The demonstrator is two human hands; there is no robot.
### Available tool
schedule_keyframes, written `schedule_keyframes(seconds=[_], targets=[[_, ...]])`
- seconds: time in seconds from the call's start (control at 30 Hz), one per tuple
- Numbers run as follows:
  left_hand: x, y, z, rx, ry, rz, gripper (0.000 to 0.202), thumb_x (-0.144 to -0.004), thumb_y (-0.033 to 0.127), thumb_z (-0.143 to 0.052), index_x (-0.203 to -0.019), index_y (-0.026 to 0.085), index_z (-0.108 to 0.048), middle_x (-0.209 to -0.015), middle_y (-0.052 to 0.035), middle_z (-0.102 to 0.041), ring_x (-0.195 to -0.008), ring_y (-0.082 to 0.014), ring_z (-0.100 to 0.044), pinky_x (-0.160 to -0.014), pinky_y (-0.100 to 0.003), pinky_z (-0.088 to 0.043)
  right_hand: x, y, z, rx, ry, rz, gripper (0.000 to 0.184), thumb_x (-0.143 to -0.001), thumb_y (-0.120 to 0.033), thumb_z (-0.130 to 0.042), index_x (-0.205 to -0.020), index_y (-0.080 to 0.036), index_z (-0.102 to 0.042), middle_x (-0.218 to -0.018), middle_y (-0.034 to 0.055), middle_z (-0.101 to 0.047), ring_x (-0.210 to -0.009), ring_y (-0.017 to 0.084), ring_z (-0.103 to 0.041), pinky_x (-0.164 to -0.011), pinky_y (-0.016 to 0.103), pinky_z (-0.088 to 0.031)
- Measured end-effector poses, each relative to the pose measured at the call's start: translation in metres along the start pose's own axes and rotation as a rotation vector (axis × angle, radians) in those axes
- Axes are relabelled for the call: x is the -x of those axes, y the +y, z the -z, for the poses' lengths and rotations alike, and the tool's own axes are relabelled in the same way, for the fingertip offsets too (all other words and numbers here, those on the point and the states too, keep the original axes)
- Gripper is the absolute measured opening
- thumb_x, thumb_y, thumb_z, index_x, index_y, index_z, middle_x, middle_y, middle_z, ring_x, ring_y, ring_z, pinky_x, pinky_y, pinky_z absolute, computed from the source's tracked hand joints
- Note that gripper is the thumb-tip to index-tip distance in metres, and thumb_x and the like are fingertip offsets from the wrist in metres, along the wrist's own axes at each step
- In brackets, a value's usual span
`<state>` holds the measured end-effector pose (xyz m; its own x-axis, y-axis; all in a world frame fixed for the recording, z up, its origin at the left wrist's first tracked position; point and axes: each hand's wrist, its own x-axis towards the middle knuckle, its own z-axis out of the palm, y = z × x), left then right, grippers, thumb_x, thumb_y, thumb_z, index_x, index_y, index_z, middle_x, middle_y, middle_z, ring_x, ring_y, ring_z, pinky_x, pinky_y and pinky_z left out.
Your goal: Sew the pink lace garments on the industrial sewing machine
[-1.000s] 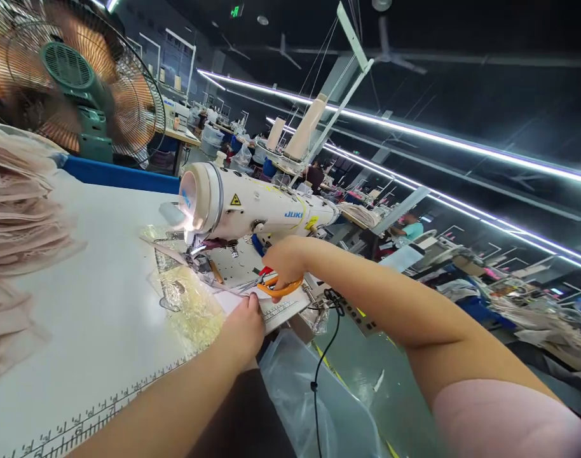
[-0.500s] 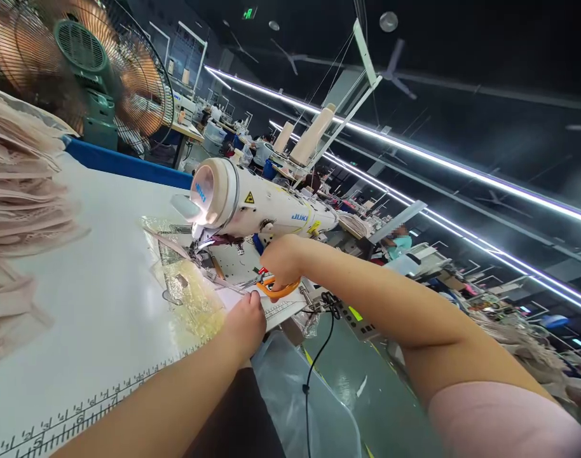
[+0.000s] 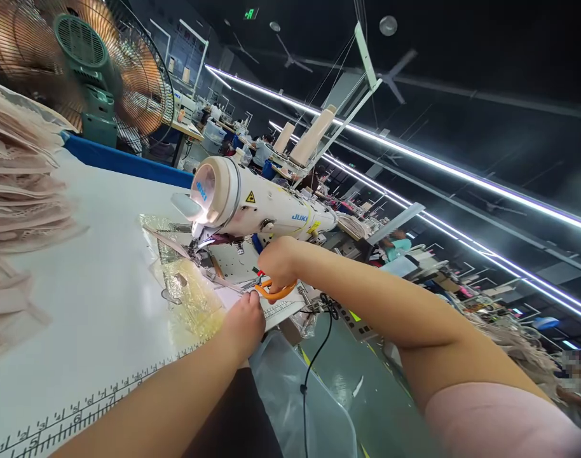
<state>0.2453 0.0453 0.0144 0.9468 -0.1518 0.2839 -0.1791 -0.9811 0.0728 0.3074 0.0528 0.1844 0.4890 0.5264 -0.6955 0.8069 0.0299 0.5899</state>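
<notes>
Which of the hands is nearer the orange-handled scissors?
Right: the right hand holds the scissors at the handles; the left hand is close by, near the blades.

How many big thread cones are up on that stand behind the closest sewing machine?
2: a larger-looking cone, and a smaller-looking cone to its left in the picture. Any others directly behind these would be hidden.

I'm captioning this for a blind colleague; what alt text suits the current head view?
A person's right hand holds orange-handled scissors close to the left hand, beside a white sewing machine on a white table. Pale pinkish fabric is piled at the picture's left, with a large fan beyond.
</notes>
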Motion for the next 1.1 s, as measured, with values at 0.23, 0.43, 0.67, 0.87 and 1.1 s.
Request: schedule_keyframes(seconds=[0.23,0.43,0.67,0.87,1.1], targets=[[-0.001,0.001,-0.002,0.011,-0.02,0.018,0.028,-0.076,0.004,-0.047,-0.092,0.004,-0.07,-0.085,-0.0191,-0.062,-0.088,-0.0277,-0.049,-0.068,-0.035,-0.034,-0.002,-0.002,0.002,0.0,-0.023,0.0,0.042,-0.069,-0.043,-0.066,-0.094,-0.01,-0.07,-0.086,0.0146,-0.068,-0.083,0.026,-0.062,-0.066,0.03,-0.045],[0.0,0.0,0.0,0.023,-0.013,0.02,0.029,-0.077,0.004,-0.045,-0.091,0.006,-0.071,-0.08,-0.0185,-0.061,-0.088,-0.028,-0.048,-0.067,-0.035,-0.035,-0.003,-0.001,0.003,0.004,-0.01,0.004,0.039,-0.069,-0.041,-0.067,-0.093,-0.01,-0.07,-0.087,0.0147,-0.068,-0.085,0.026,-0.062,-0.068,0.03,-0.045],[-0.001,0.0,-0.001,0.039,-0.022,0.02,0.029,-0.075,0.005,-0.045,-0.088,0.007,-0.072,-0.077,-0.0186,-0.059,-0.088,-0.0291,-0.048,-0.067,-0.036,-0.036,-0.01,0.001,0.003,-0.037,0.05,-0.043,0.039,-0.063,-0.033,-0.074,-0.094,-0.011,-0.069,-0.087,0.0146,-0.068,-0.089,0.027,-0.062,-0.073,0.031,-0.046],[0.0,0.001,-0.001,0.072,-0.024,0.022,0.029,-0.076,0.005,-0.045,-0.089,0.008,-0.071,-0.079,-0.0186,-0.059,-0.087,-0.0285,-0.049,-0.067,-0.036,-0.037,-0.005,0.003,0.001,-0.014,0.053,-0.059,0.041,-0.065,-0.038,-0.072,-0.095,-0.011,-0.069,-0.087,0.0145,-0.068,-0.087,0.026,-0.063,-0.071,0.031,-0.046],[-0.002,0.005,0.008,0.127,-0.063,-0.048,0.023,-0.079,0.007,-0.048,-0.086,0.008,-0.069,-0.079,-0.0152,-0.059,-0.088,-0.0255,-0.053,-0.066,-0.033,-0.039,0.016,0.004,0.002,-0.037,0.104,-0.14,0.048,-0.068,-0.049,-0.064,-0.098,-0.012,-0.066,-0.098,0.0162,-0.066,-0.089,0.028,-0.062,-0.065,0.033,-0.047]])
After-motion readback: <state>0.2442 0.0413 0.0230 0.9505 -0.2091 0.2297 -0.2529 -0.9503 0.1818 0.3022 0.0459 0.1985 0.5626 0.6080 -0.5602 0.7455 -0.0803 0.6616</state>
